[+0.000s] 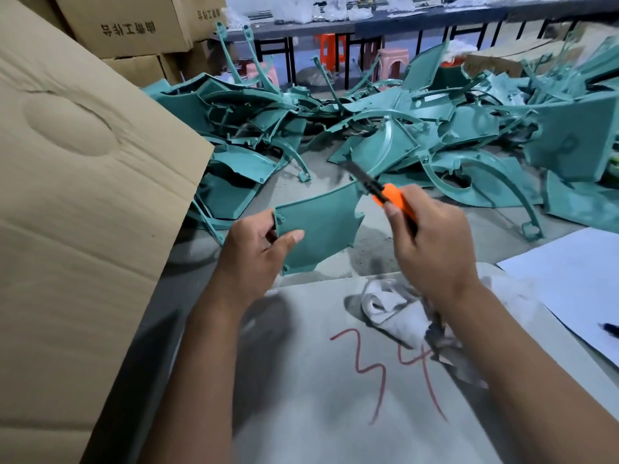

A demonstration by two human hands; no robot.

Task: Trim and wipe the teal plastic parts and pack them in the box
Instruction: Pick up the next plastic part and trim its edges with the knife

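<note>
The left hand point(256, 244) holds a flat teal plastic part point(320, 226) by its left edge — thumb pressed on the near face, fingers curled behind — so its grip is closed on the part, which is lifted clear of the surface point(301, 380) and tilted toward the camera. The right hand point(432, 242) has its grip closed round an orange utility knife point(393, 199). The dark blade end points up and to the left and meets the part's upper right corner; the blade itself is blurred.

Below the right wrist a crumpled white rag point(392, 309) lies on the surface, its right end grey and dirty. Red numerals reading 34 point(388, 363) are scrawled on the surface just near of the rag. At the right edge lies a white sheet of paper point(576, 283) with the tip of a dark pen point(609, 328) on it.

On the floor beyond the hands spreads a large pile of teal parts point(402, 128) — curved strips, panels and frames tangled together. A big cardboard box flap point(83, 195) fills the left side, with stacked cardboard cartons point(127, 28) behind it at far left. Far back stands a long dark table point(385, 21) with white bags on it, and orange and pink plastic stools point(388, 63) beneath.
</note>
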